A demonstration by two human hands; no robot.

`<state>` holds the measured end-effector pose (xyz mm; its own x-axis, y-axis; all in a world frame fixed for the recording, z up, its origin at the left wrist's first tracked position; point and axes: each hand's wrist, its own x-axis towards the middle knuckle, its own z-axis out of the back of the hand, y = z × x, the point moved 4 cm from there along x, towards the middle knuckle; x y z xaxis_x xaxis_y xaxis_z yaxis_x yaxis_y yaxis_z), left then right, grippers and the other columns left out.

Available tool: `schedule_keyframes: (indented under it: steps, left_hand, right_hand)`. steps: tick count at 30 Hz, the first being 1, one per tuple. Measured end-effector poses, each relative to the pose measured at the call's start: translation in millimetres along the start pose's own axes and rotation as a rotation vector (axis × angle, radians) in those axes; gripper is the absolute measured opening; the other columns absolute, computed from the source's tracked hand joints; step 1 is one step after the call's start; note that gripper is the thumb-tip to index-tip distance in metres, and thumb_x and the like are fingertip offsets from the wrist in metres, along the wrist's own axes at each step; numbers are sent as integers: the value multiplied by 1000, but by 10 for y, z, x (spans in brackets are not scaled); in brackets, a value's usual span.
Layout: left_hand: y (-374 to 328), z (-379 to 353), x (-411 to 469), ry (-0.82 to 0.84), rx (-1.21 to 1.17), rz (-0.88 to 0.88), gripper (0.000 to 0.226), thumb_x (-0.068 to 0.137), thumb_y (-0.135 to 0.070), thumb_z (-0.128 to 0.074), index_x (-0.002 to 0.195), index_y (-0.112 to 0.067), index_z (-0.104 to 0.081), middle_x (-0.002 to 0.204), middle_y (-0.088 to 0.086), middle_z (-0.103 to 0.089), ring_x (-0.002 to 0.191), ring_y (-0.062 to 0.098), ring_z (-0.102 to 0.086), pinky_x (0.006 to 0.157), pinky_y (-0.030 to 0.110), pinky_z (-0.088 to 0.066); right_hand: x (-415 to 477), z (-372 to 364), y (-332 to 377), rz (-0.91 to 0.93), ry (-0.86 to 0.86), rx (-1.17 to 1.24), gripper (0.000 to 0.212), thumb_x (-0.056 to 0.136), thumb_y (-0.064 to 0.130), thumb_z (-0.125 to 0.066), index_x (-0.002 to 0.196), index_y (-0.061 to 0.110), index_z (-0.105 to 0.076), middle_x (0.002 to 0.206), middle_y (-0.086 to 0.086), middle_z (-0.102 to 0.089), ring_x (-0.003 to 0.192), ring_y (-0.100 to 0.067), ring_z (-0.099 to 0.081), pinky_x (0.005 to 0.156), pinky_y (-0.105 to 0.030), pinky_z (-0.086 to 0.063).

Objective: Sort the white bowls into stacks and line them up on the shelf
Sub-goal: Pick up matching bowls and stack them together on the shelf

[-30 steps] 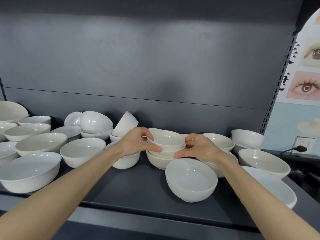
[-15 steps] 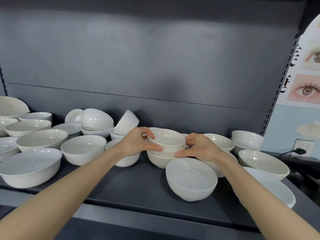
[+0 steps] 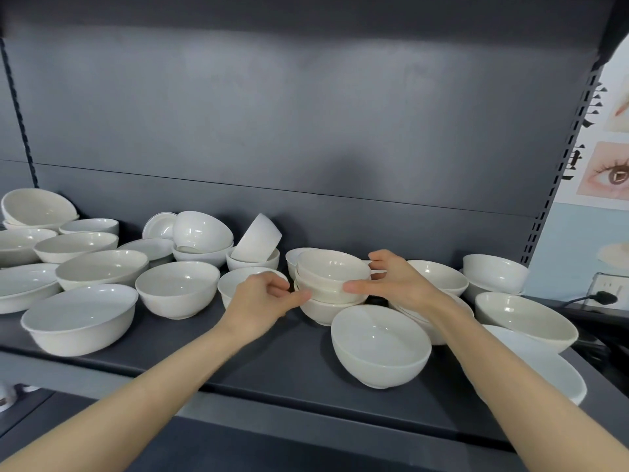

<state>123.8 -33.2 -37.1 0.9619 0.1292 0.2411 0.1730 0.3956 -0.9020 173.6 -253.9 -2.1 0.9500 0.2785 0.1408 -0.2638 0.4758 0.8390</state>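
A stack of small white bowls (image 3: 332, 277) stands mid-shelf on the dark grey shelf (image 3: 265, 362). My right hand (image 3: 396, 282) holds the stack from the right, with the thumb on its front and the fingers behind the top bowl. My left hand (image 3: 267, 298) is just left of the stack. Its fingers are curled in and only the thumb tip touches the stack's side. A deeper white bowl (image 3: 379, 345) sits in front of the stack, near the shelf edge.
Several wide shallow bowls (image 3: 80, 318) crowd the left of the shelf, with medium bowls (image 3: 177, 287) and a tipped bowl (image 3: 257, 238) behind. More bowls (image 3: 524, 318) fill the right end. A plug and socket (image 3: 606, 294) sit on the wall at right.
My left hand has slid off the back of the stack toward me, leaving only its thumb on it. My right hand keeps its hold. The camera has tilted slightly.
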Motion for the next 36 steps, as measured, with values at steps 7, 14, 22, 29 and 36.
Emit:
schedule_keyframes:
  steps: [7,14,22,29,36]
  left_hand:
    - [180,-194,-42,182,57,137,69,64,-71,-62,82,-4,-60,76,10,-57,76,20,-60,93,45,-52]
    - [276,-439,48,279,-240,235,51,89,-47,-58,114,-3,-59,124,5,-61,111,10,-58,86,23,-52]
    - [263,-485,52,324,-467,202,39,92,-28,-60,128,-17,-51,125,2,-64,117,12,-58,96,25,-47]
    - [260,-477,33,239,-506,209,32,90,-21,-64,118,-8,-58,110,9,-71,107,15,-65,95,27,-50]
    - [130,-416,-5,178,-483,153,31,87,-21,-67,113,-6,-60,101,15,-72,99,17,-68,84,21,-55]
  right_hand:
    - [66,-40,-34,-23,2,-97,91,37,66,-83,111,20,-56,107,4,-66,102,-15,-64,92,-43,-53]
    - [94,-69,-60,-44,63,-14,84,41,60,-89,105,13,-59,103,-9,-70,95,-24,-69,86,-48,-56]
    - [99,-74,-52,-81,74,43,79,41,51,-92,106,14,-63,102,-6,-72,94,-24,-71,86,-52,-56]
    - [79,-68,-28,-62,30,93,68,43,43,-92,100,16,-67,98,-6,-73,92,-25,-71,85,-51,-57]
    - [33,-13,133,-17,28,95,49,65,24,-87,107,10,-64,100,-4,-69,95,-17,-68,82,-35,-59]
